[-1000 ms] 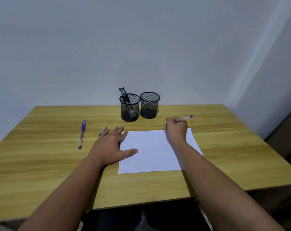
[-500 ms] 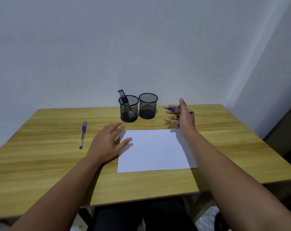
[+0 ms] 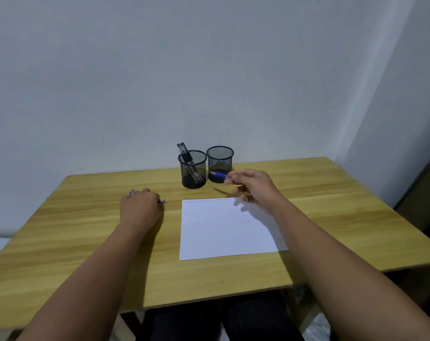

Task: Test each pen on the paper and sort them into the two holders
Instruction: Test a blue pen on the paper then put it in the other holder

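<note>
- My right hand is raised above the table, just in front of the right holder, and it pinches a blue pen between thumb and fingertips.
- That pen lies nearly level, its tip pointing left across the front of the right holder; I can't tell whether it touches the mesh.
- My left hand is down on the table, left of the paper, fingers curled over a second pen. Only a purple-blue bit shows at each side of the hand, so I read it as gripping that pen.
- The paper lies flat near the middle of the table, with a faint row of scribbles along its far edge.
- The left holder stands just beside the right one, at the far edge near the wall, and holds black pens leaning left.
- I can't see into the bottom of the right holder.
</note>
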The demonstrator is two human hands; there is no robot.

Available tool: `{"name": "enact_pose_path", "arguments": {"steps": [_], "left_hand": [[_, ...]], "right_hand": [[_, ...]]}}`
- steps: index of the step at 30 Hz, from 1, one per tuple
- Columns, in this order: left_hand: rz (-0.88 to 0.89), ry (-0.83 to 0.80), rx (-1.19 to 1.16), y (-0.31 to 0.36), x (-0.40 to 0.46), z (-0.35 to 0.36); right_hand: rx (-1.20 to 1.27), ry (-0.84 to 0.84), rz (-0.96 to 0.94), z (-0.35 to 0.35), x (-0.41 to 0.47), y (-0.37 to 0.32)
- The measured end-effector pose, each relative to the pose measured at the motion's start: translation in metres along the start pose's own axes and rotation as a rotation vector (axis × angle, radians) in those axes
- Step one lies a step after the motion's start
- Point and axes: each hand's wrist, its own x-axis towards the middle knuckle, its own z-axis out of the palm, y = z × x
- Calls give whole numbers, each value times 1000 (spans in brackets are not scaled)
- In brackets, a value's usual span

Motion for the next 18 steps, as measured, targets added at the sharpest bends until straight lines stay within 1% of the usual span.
{"name": "enact_pose_path", "arguments": {"steps": [2, 3, 6, 9, 11, 14, 18], "left_hand": [[12, 17, -36, -2, -1, -1], [8, 45, -90, -3, -2, -1], [4, 128, -344, -3, -6, -6], [54, 146, -554, 3, -4, -17], [79, 121, -687, 7, -4, -25], [61, 41, -882, 13, -7, -36], [59, 3, -946, 18, -11, -45]], "right_hand": [[-50, -29, 3, -3, -2, 2], [-83, -24, 5, -4, -2, 2], [-198, 33, -31, -5, 0, 5], [-289, 66, -127, -3, 0, 8], [-325, 46, -194, 1, -2, 9], [-368, 26, -254, 8, -1, 12], [-398, 20, -281, 16, -2, 14]]}}
